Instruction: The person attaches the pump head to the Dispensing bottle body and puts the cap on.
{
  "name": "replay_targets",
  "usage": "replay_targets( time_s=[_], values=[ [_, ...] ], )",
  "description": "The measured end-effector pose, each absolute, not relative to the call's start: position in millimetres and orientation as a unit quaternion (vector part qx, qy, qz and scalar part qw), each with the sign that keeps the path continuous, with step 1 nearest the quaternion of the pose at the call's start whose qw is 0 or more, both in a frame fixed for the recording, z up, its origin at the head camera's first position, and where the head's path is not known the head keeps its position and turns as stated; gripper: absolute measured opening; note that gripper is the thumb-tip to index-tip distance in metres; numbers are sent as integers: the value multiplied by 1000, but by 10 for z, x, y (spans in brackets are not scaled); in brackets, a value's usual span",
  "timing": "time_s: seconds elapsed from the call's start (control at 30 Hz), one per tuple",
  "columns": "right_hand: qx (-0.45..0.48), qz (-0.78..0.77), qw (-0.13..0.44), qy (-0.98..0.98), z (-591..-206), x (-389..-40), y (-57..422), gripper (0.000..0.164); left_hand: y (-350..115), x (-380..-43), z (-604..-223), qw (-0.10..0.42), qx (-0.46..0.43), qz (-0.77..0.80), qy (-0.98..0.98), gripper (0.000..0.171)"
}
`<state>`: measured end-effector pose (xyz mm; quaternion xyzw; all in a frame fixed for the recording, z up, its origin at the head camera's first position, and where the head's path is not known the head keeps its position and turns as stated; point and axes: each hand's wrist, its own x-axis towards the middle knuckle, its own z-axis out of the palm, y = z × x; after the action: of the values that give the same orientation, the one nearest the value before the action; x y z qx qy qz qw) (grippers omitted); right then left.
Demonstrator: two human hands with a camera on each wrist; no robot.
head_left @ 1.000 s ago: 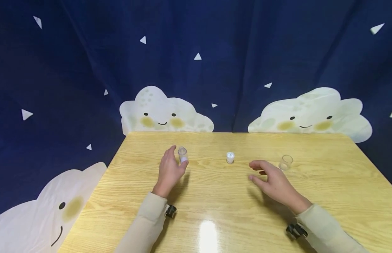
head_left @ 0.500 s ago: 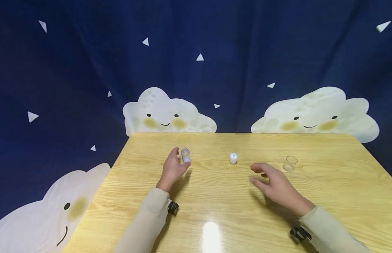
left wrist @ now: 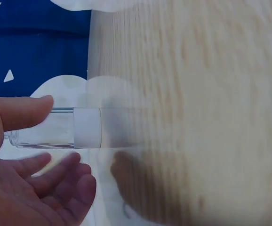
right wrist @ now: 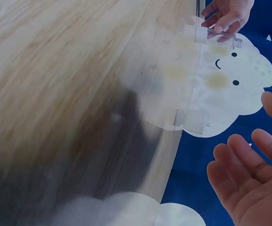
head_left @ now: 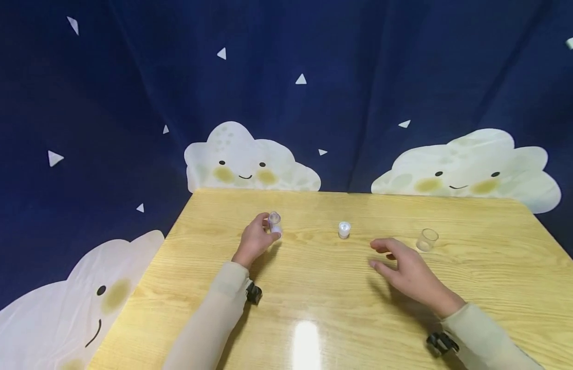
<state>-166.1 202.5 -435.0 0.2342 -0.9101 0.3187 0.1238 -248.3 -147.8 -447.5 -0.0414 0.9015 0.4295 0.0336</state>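
Note:
A small clear bottle (head_left: 275, 224) with an open threaded neck and a white lower band stands upright at the back left of the table. My left hand (head_left: 256, 240) curves around it, thumb in front and fingers behind. In the left wrist view, the thumb (left wrist: 25, 112) overlaps the bottle (left wrist: 60, 128), while the fingertips show a narrow gap from it. A small white part with a little nub (head_left: 344, 229) stands mid-table. My right hand (head_left: 408, 271) hovers with relaxed, spread fingers, holding nothing. Just behind it stands a clear open cylinder (head_left: 427, 240), like a cap.
The wooden table (head_left: 332, 288) has a glossy surface with a bright reflection near its front. Behind its far edge hangs a dark blue curtain (head_left: 351, 92) with clouds and triangles. Black straps with cameras (head_left: 254, 293) sit at both wrists.
My left hand has come in closer around the bottle, its fingers now reaching behind it. The right hand has barely moved. The head view has shifted slightly.

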Motion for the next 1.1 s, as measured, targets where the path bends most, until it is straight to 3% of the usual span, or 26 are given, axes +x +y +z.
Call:
replay_targets(
  time_s=[0.3,0.53,1.1],
  values=[
    [237,311,103,-915,-4407,-1636,2010,35,-1448,-2495,-4446,15,-28,416,909,61],
    [234,312,110,-914,-4408,-1646,2014,36,-1490,-2502,-4520,25,-31,408,912,38],
    [230,314,107,-915,-4363,-1658,2027,36,-1475,-2511,-4503,26,-14,397,917,33]
  ],
)
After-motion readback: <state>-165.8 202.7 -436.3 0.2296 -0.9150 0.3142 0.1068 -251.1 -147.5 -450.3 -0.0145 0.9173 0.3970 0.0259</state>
